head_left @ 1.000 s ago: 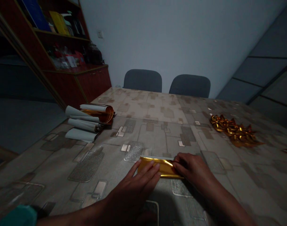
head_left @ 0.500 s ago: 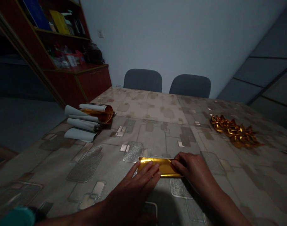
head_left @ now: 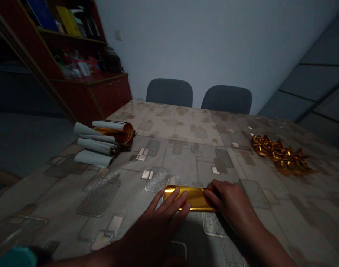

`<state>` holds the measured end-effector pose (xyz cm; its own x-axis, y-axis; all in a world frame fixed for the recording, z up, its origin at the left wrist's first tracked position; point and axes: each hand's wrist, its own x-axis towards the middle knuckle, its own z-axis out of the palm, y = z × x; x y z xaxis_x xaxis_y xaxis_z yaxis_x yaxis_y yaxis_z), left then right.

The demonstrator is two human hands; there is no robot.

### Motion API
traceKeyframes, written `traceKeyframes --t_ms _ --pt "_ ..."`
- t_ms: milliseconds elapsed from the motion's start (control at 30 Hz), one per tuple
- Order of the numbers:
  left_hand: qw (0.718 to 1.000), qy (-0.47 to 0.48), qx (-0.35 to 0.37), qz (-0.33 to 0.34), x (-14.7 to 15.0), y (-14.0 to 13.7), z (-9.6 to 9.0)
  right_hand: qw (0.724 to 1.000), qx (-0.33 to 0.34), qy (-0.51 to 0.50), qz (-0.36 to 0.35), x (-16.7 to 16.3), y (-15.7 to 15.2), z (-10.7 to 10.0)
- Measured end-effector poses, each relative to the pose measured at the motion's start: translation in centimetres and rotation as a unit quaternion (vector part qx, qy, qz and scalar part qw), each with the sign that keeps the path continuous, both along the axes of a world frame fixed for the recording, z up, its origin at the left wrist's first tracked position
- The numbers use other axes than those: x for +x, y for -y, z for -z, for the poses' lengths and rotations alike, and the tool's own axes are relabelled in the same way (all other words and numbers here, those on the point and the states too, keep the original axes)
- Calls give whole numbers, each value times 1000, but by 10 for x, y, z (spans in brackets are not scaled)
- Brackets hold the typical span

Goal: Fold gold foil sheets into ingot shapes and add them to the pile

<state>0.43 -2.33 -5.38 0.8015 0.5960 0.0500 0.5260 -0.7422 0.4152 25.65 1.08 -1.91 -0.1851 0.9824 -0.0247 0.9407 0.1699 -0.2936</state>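
A folded strip of shiny gold foil paper (head_left: 196, 198) lies flat on the patterned tablecloth, close in front of me. Across its left part rests my left hand (head_left: 166, 213), palm down with the fingers spread. My right hand (head_left: 227, 196) pinches the strip's right end between thumb and curled fingers, which hide that end. To the left sits a stack of curled sheets (head_left: 98, 142), grey-white on one side and gold on the other. Several folded gold foil pieces (head_left: 282, 155) are bunched together at the right.
The table (head_left: 186, 155) reaches back to two grey chairs (head_left: 169, 92) by the wall. A red-brown cabinet (head_left: 110, 94) with laden shelves stands at the back left. Something teal (head_left: 17, 256) shows at the lower left, near my left forearm.
The view has shifted slightly. Both hands stay on the gold strip in nearly the same pose, and the stack and folded pieces lie as before.
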Motion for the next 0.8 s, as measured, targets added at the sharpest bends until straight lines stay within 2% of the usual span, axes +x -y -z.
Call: traceKeyframes --t_ms 267,567,700,800 --pt "1000 6 7 7 0 1 1 1000 -15 12 10 -3 1 -2" --pt "1000 14 20 8 1 2 13 999 20 25 -1 -2 -1 3" --pt "1000 -4 10 1 2 3 5 999 15 34 12 1 -1 4" --pt "1000 -19 4 -11 3 4 -5 996 81 43 22 5 2 -4"
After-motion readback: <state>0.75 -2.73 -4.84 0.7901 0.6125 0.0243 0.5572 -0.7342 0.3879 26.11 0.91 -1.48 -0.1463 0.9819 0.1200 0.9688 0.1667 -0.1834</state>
